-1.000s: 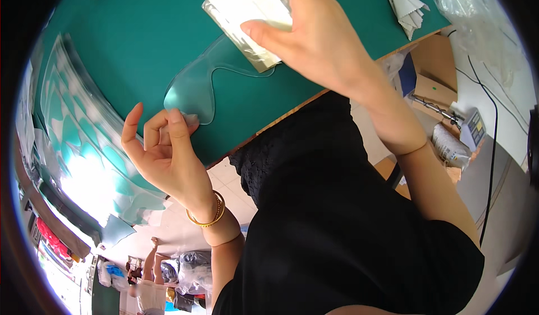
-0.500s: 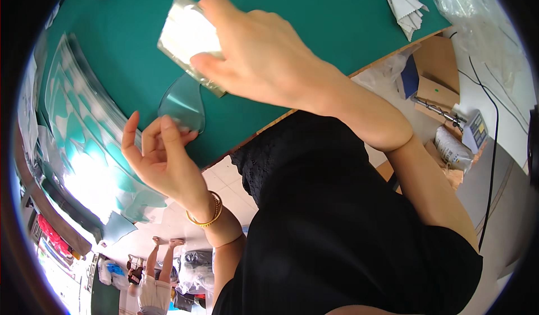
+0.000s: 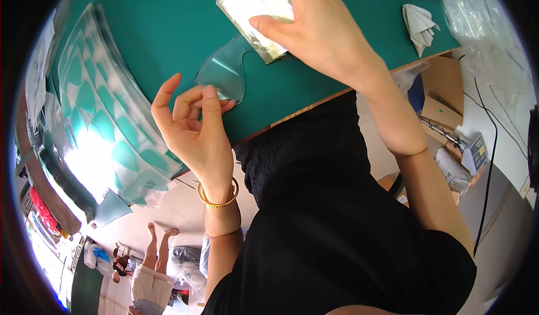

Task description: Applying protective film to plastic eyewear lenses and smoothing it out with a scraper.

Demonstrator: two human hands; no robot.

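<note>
My left hand (image 3: pixel 197 125) pinches the near end of a clear, curved plastic lens (image 3: pixel 223 68) between thumb and fingers, with its index finger raised apart. The lens has a rounded lobe and a notch, and lies just above the green tabletop. My right hand (image 3: pixel 331 37) grips a shiny, pale gold rectangular pad (image 3: pixel 247 13) that looks wrapped in film. The pad is over the far part of the lens and hides it, so I cannot tell whether they touch.
On the left lie stacked clear sheets (image 3: pixel 106 99) with lens-shaped cut-outs. A folded whitish cloth (image 3: pixel 420 28) rests at the right of the green table (image 3: pixel 151 29). Clear plastic bags (image 3: pixel 477 29) and a cardboard box (image 3: pixel 443 82) stand further right. Another person (image 3: pixel 154 276) is in the background.
Both hands, the lens and the pad appear further right in the picture, partly because the view has shifted. More of the lens shows, including its notch. Both grips stay the same.
</note>
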